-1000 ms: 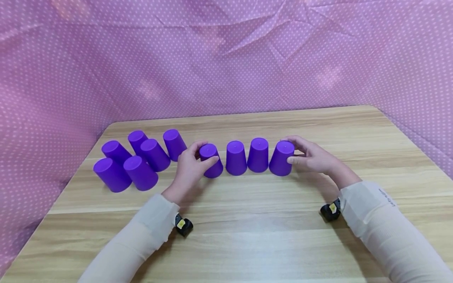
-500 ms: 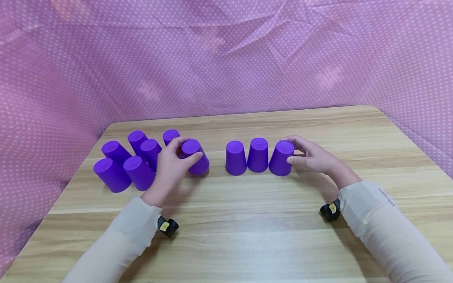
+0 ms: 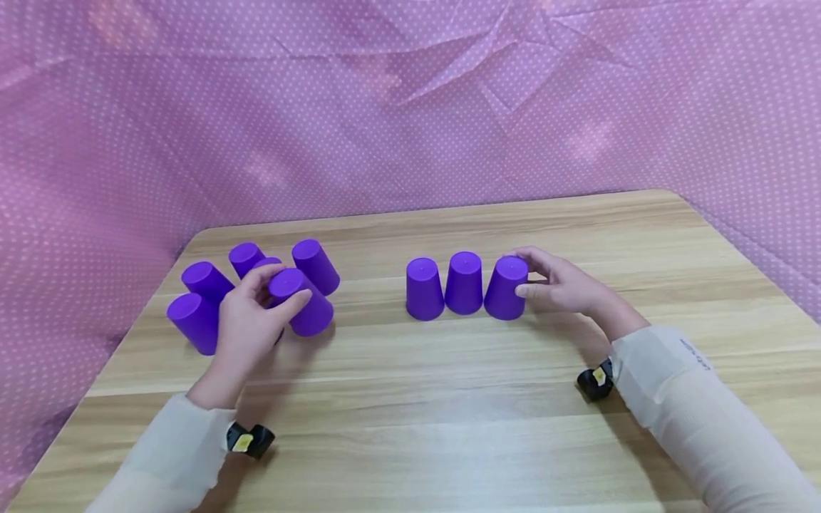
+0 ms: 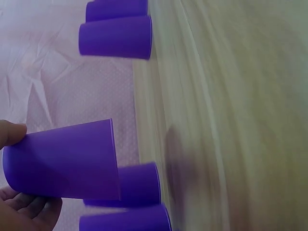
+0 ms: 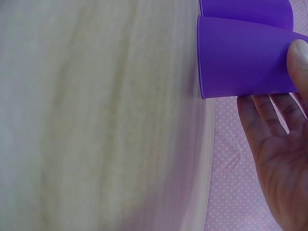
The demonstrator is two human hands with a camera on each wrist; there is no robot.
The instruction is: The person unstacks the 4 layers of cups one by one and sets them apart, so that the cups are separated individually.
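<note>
My left hand [image 3: 246, 324] grips an upside-down purple cup [image 3: 306, 310] between thumb and fingers. In the left wrist view this cup [image 4: 62, 161] is lifted, its rim apart from the tabletop and a shadow below. Several more upside-down purple cups stand around that hand, among them a front left cup [image 3: 194, 324] and a back right cup [image 3: 316, 267]; others are partly hidden behind the hand. My right hand [image 3: 564, 285] holds the right-hand cup [image 3: 503, 296] of a row of three, thumb in front, fingers behind. Beside it stand a middle cup [image 3: 464, 285] and a left cup [image 3: 424, 291].
The light wooden table [image 3: 410, 399] reaches a rounded far edge, with bare wood between the two cup groups. A pink dotted cloth [image 3: 410, 107] hangs behind and at the sides. Small black cameras sit on the left wrist [image 3: 250, 440] and right wrist [image 3: 595, 383].
My left hand has carried its cup leftward, away from the row, to the left group; the row went from several cups to three. My right hand has stayed at its cup.
</note>
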